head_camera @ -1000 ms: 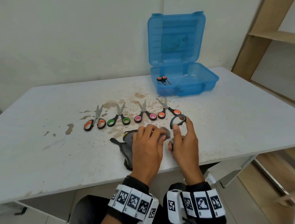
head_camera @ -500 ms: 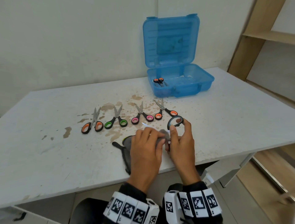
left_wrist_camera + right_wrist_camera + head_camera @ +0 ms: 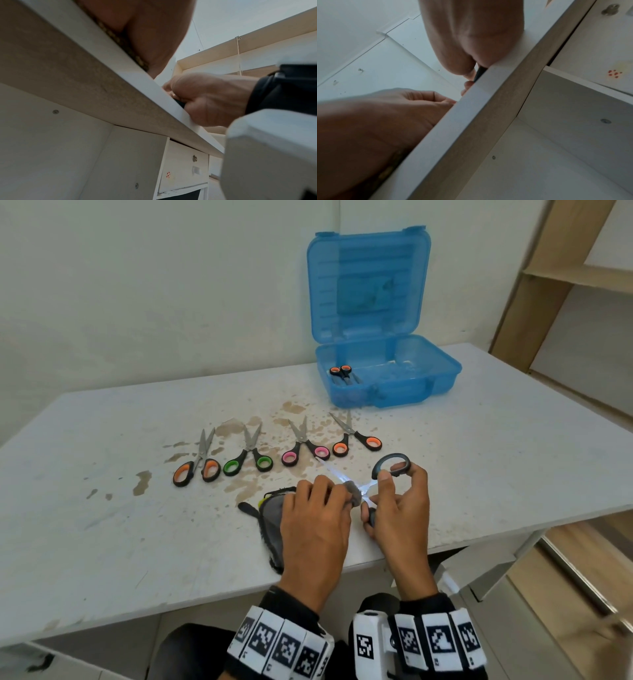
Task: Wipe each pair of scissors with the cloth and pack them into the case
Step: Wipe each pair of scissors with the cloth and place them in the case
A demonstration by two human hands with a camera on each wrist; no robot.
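My right hand (image 3: pixel 394 494) grips a pair of grey-handled scissors (image 3: pixel 390 464) by the handles, blades spread and pointing left. My left hand (image 3: pixel 318 508) pinches the grey cloth (image 3: pixel 270 508) around one blade near the pivot. The blade tip (image 3: pixel 325 465) sticks out past the cloth. Several other scissors lie in a row behind: orange-handled (image 3: pixel 196 470), green (image 3: pixel 248 463), pink (image 3: pixel 306 453) and small orange (image 3: pixel 356 441). The open blue case (image 3: pixel 442 374) at the back holds one orange-handled pair (image 3: pixel 341 373). Both wrist views look up from below the table edge (image 3: pixel 154 83).
The white table (image 3: pixel 102 525) has brown stains around the row of scissors. Its front edge runs just under my wrists. A wooden shelf unit (image 3: pixel 561 275) stands at the right. Drawers (image 3: pixel 185 166) sit under the table.
The cloth in my left hand has slid toward the scissors' pivot, baring more of the blade tip. My right hand stays on the handles. The head view has shifted slightly.
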